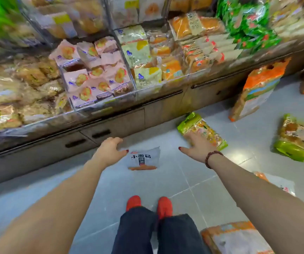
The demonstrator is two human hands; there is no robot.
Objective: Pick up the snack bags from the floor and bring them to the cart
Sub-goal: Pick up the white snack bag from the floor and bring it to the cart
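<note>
Checker: What is the left hand [109, 150] doing?

Recorder: It is hanging released over the floor [143, 184] in front of the shelf [121, 123]. Its fingers are loose and are grasping nothing. The thumb tip is sitting just beside the small white bag [143, 159].

Checker: Where is that bag lying?

Recorder: It is lying flat on the tiles between the two hands, ahead of the red shoes [133, 202].

Checker: And the right hand [197, 147]?

Recorder: It is spreading flat, fingers straight, over the near end of the green bag [202, 131]. It is grasping nothing. Contact cannot be confirmed. A bead bracelet [212, 158] is circling the wrist.

Checker: What is lying further right?

Recorder: An orange bag [257, 88] is leaning against the shelf base. A second green bag [292, 138] is lying well apart from the first.
</note>
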